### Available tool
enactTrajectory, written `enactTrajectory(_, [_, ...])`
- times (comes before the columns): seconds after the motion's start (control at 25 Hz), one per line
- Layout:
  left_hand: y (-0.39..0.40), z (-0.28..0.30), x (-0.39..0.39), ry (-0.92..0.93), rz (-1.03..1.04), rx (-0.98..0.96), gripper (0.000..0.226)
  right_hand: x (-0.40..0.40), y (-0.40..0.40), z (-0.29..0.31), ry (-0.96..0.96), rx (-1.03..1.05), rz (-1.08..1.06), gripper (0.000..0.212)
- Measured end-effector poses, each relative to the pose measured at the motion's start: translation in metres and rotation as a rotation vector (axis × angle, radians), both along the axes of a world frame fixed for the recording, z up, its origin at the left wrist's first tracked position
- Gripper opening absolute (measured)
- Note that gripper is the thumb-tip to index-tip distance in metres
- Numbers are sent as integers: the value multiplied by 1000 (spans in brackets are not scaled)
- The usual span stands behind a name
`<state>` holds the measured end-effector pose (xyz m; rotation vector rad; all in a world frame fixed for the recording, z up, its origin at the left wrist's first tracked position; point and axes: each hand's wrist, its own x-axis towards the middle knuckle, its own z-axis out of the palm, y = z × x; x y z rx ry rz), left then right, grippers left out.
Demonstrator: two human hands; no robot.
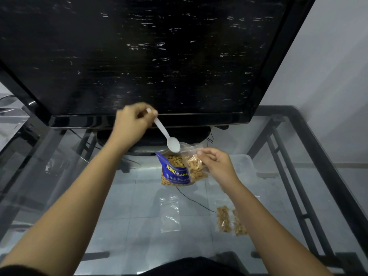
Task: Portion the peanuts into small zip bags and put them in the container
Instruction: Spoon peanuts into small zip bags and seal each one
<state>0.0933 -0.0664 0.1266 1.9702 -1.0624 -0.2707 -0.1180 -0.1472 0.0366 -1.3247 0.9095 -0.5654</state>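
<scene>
A blue peanut bag [172, 172] stands open on the glass table, peanuts showing at its mouth. My left hand [133, 120] grips a white plastic spoon [166, 134] by the handle; its empty bowl hovers at the mouth of a small zip bag [194, 166]. That clear bag is partly filled with peanuts and is pinched at its top edge by my right hand [216, 164], just right of the blue bag. An empty zip bag [169, 214] lies flat nearer me. Two filled small bags [224, 219] lie to its right, partly behind my right forearm.
A large black TV screen [139, 56] on its stand [151, 142] rises right behind the bags. A translucent plastic container [242, 162] sits to the right of my right hand. The glass table [119, 196] has black frame bars [310, 156] along the right.
</scene>
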Motion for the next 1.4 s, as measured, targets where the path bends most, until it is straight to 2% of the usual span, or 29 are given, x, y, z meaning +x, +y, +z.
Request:
enactTrajectory(0.12, [8,-56,-10,164,4,175,12,-15,9,-5,14,-2,-34,8])
enactTrajectory(0.2, [12,-77,-15,183,66,236,39,-25,17,-11,33,6,-51,6])
enactTrajectory(0.28, [17,-85,-19,132,205,198,64,-34,22,-17,51,14,-67,5])
enactTrajectory(0.32, [22,-86,-26,88,281,95,60,-38,23,-20,56,23,-75,5])
enactTrajectory(0.36, [27,-86,-38,36,310,-53,45,-41,24,-23,51,35,-86,5])
enactTrajectory(0.4, [34,-90,-53,-17,262,-169,27,-43,25,-27,40,55,-102,5])
enactTrajectory(0.44, [41,-96,-70,-58,163,-198,21,-45,26,-30,27,83,-118,6])
enactTrajectory(0.48, [47,-108,-88,-60,35,-155,25,-45,27,-34,18,116,-132,6])
enactTrajectory(0.52, [53,-122,-103,6,-83,-58,26,-46,29,-39,16,151,-140,6])
enactTrajectory(0.56, [57,-137,-116,151,-162,79,25,-46,33,-43,11,191,-142,6])
enactTrajectory(0.64, [60,-160,-132,603,-243,314,31,-47,37,-56,7,277,-142,5])
enactTrajectory(0.72, [61,-178,-143,980,-229,354,22,-53,37,-69,64,331,-125,8])
enactTrajectory(0.8, [60,-187,-149,1057,-185,394,13,-62,34,-79,243,220,-84,15])
enactTrajectory(0.92, [59,-193,-160,1019,-137,506,12,-75,29,-89,645,-280,52,14])
enactTrajectory(0.96, [57,-196,-163,985,-116,538,12,-76,29,-92,746,-385,89,15])
enactTrajectory(1.08, [55,-203,-172,746,-122,622,21,-78,28,-100,920,-485,146,17])
enactTrajectory(1.24, [58,-200,-170,269,-219,703,38,-77,34,-100,987,-608,177,32])
enactTrajectory(1.4, [70,-197,-131,82,-26,450,23,-62,43,-97,806,-795,285,29])
